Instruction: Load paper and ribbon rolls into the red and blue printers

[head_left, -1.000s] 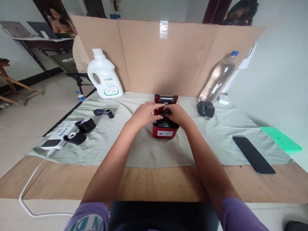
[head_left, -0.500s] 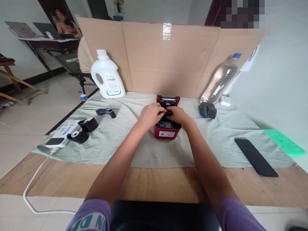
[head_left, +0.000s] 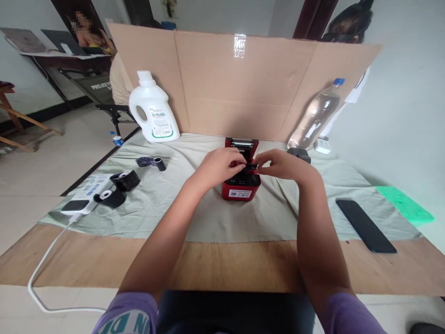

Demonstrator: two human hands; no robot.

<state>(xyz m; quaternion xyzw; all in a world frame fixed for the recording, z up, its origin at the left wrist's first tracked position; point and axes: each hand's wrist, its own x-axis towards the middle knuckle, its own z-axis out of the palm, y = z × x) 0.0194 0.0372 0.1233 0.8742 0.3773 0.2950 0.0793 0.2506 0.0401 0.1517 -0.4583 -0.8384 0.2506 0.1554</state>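
A small red-and-black label printer (head_left: pixel 240 192) stands on the cloth with its lid (head_left: pixel 242 144) raised at the back. My left hand (head_left: pixel 222 166) reaches over its left side, fingers closed in a pinch on a thin black strip (head_left: pixel 251 167) above the opening. At the right end of the strip is my right hand (head_left: pixel 280 164), its thumb and fingertips drawn together on that edge. The inside of the printer is partly hidden by my fingers and the strip.
To the left lie black rolls (head_left: pixel 114 198), a small spool (head_left: pixel 160 163) and a power strip (head_left: pixel 93 185). A white jug (head_left: pixel 153 111) and clear bottle (head_left: pixel 316 113) stand before a cardboard screen (head_left: pixel 243 83). A phone (head_left: pixel 365 225) lies right. Another person's head (head_left: pixel 351 23) shows behind.
My right hand has moved to the right and its wrist has bent outward, away from the printer's middle. More of the black strip shows between my hands. The left hand stays nearly in place.
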